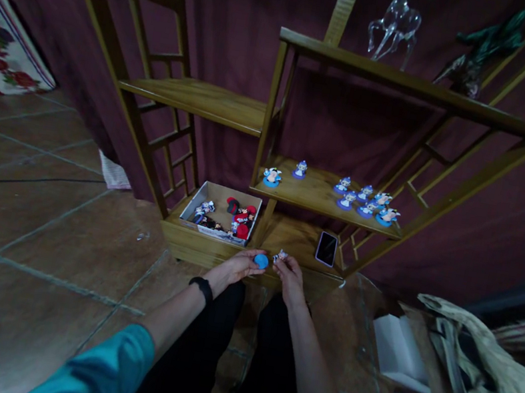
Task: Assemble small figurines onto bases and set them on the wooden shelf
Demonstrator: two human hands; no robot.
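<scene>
In front of the low shelf, my left hand (243, 265) pinches a round blue base (261, 261). Just to its right, my right hand (290, 274) grips a small whitish figurine (280, 255), whose details are too small to make out. The two pieces are close together but apart. Beyond my left hand, an open cardboard box (194, 201) holds several loose figurines, some red and black, others white and purple. Assembled figurines (347, 199) on blue and purple bases stand on the middle shelf (313, 195), mostly toward its right side.
A phone (326, 248) lies on the bottom shelf at right. Above, a glass deer (398, 20) and a dark green sculpture (483, 52) stand on the top shelf. White boxes (402, 352) and a bundle of cloth (480, 370) occupy the floor at right. A cable (26, 180) runs along the left floor.
</scene>
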